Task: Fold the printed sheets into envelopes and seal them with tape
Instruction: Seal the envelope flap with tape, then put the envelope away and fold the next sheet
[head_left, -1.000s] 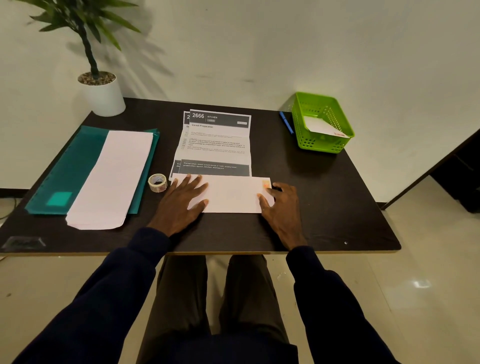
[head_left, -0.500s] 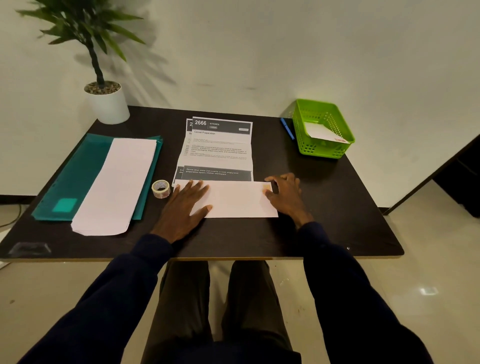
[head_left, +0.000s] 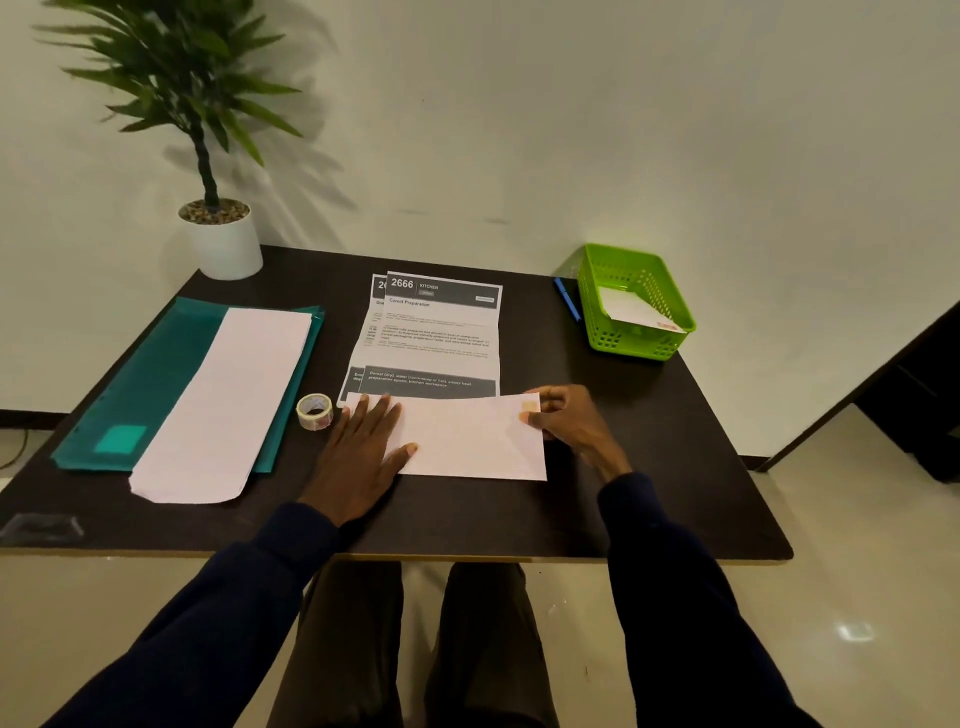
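**Right hand shifts up the envelope's right edge**

Since a second ago, we see the right hand (head_left: 566, 422) leave the near right part of the envelope (head_left: 467, 441) and come to its far right corner. It now grips that corner, fingers curled and thumb on top, beside a small tan patch on the paper. The left hand (head_left: 363, 447) has stayed flat on the envelope's left end, fingers straight and slightly spread.

We find the envelope lying flat on the dark table (head_left: 649, 509), near the front edge, its far edge overlapping the foot of the printed sheets (head_left: 436, 332), two of them fanned and creased across. A tape roll (head_left: 315, 411) stands just left of the left hand's fingertips.

At the far right corner sits a green basket (head_left: 597, 291); in it we see one white envelope (head_left: 631, 309) leaning against the wall, with a red mark at its low end. A blue pen (head_left: 567, 300) lies just beside the basket. On the left, a teal folder (head_left: 140, 374) carries a stack of blank envelopes (head_left: 228, 395). A potted plant (head_left: 223, 244) stands at the far left corner.
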